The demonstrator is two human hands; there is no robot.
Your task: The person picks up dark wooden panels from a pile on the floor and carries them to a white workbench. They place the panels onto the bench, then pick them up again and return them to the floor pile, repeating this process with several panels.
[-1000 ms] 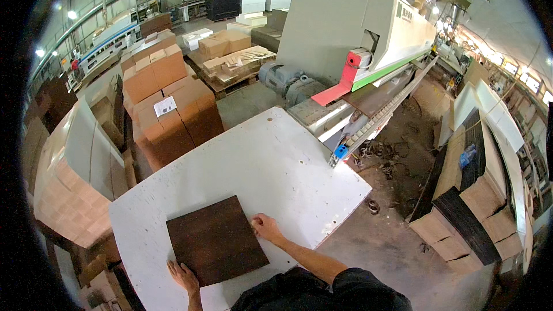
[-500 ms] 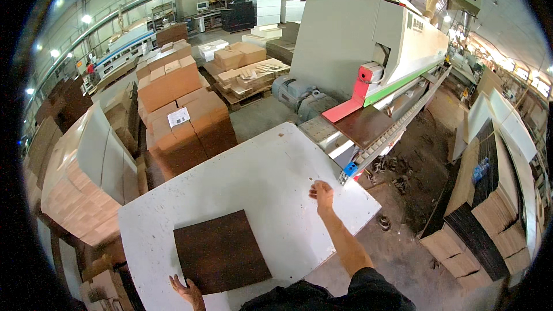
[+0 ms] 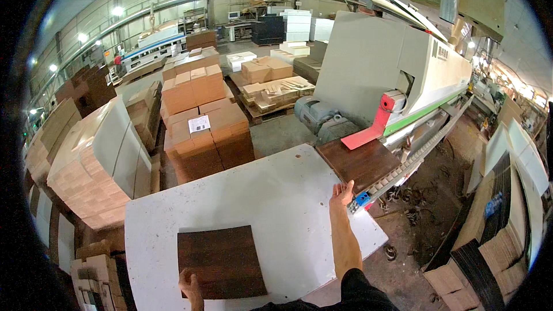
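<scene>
A dark brown panel lies flat on a white board in front of me. My left hand has its fingers curled over the near left edge of this panel. Farther right, a second dark brown panel sticks out of the machine over the board's far edge, partly under a red guard. My right hand is at the near edge of that second panel, arm stretched out. Its fingers point up toward the panel and look apart; whether they press on it is hard to see.
The long grey and white machine with a green stripe stands ahead; its roller rail ends in a blue block. Stacks of brown boxes and a pale panel pile stand left. More stacked boards line the right.
The second panel has come farther out of the machine toward me. My right hand has moved up to its edge. My left hand has closed over the first panel's edge. The view has shifted.
</scene>
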